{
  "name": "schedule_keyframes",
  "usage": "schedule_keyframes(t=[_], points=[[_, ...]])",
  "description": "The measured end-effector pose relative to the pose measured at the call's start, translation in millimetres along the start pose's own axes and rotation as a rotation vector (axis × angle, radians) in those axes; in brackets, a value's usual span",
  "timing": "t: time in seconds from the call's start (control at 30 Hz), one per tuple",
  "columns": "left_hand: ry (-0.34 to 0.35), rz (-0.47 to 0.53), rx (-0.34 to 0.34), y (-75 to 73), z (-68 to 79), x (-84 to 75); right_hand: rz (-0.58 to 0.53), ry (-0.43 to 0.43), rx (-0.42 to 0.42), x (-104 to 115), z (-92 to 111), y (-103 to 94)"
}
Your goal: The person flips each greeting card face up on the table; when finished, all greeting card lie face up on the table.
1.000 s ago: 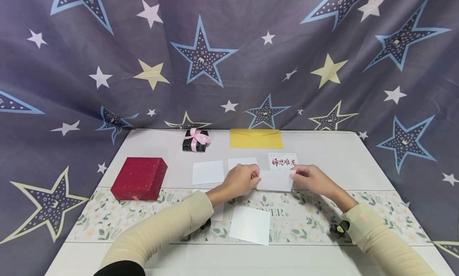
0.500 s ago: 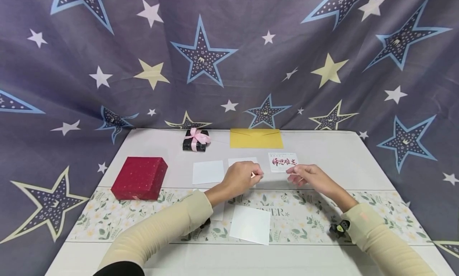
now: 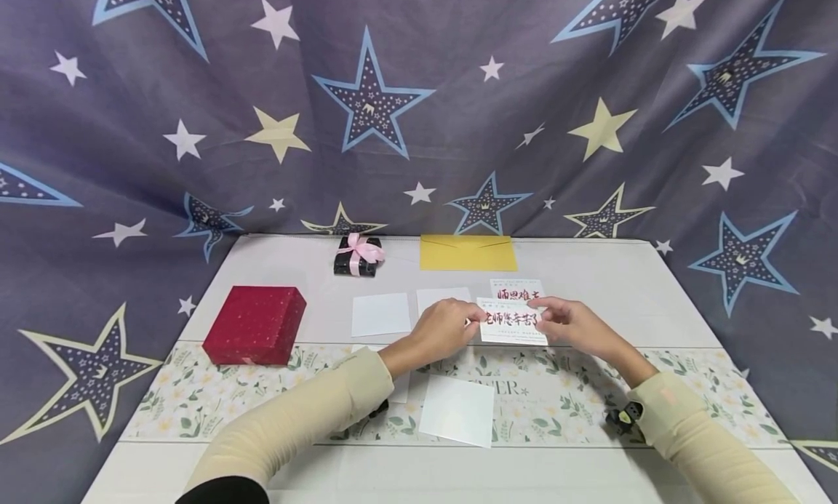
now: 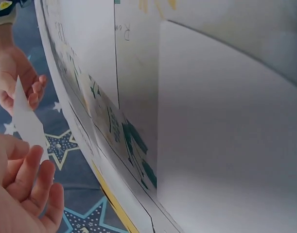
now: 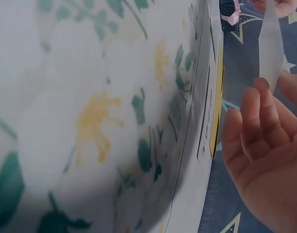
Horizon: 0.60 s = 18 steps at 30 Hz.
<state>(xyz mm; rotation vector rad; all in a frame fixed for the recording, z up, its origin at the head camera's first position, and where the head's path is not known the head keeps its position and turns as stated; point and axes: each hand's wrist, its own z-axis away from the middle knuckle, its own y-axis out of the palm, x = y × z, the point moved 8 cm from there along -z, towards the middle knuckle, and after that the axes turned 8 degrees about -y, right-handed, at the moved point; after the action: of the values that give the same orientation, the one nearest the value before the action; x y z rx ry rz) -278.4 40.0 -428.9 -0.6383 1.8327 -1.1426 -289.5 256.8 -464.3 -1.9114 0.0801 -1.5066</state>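
Note:
In the head view both hands hold a white card with red handwritten-style characters [image 3: 511, 331], its printed face turned up toward the camera. My left hand [image 3: 447, 329] pinches its left edge, and my right hand [image 3: 575, 328] pinches the right edge. Behind it, a second card with red characters [image 3: 517, 286] lies on the table, its lower part covered by the held one. Both wrist views show the held card [image 4: 27, 126] raised above the table, seen nearly edge-on. In the right wrist view, the right hand's fingers [image 5: 267, 116] are curled at the card's near end.
Blank white cards lie around the left forearm, one at the left [image 3: 380, 315], another [image 3: 442, 295] behind the left hand, and one nearer the front [image 3: 457, 411]. A yellow envelope [image 3: 468, 254], a black gift box with pink ribbon [image 3: 357, 257] and a red box [image 3: 252, 326] stand farther off.
The held card showed its blank side, then almost vanished edge-on as the hands turned it. Now its printed side shows. The cards on the table have not moved.

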Motion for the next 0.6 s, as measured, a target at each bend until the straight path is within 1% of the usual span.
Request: schedule_keyframes(t=[0.13, 0.27, 0.33, 0.53, 0.6], points=[[0.038, -0.043, 0.048, 5.2, -2.5, -8.6, 0.109, -0.019, -0.007, -1, 2, -5.9], [0.071, -0.115, 0.111, 15.1, -8.1, -20.1, 0.226, -0.013, -0.011, -7, 4, -13.8], [0.071, -0.135, 0.146, 21.3, -10.8, -24.0, 0.271, -0.004, -0.002, -10, 5, -16.1], [0.047, -0.127, 0.252, 42.3, -18.3, -29.7, 0.372, 0.034, 0.019, -20, 6, -19.3], [0.050, -0.143, 0.276, 48.9, -20.5, -30.8, 0.405, 0.053, 0.032, -24, 6, -18.6]])
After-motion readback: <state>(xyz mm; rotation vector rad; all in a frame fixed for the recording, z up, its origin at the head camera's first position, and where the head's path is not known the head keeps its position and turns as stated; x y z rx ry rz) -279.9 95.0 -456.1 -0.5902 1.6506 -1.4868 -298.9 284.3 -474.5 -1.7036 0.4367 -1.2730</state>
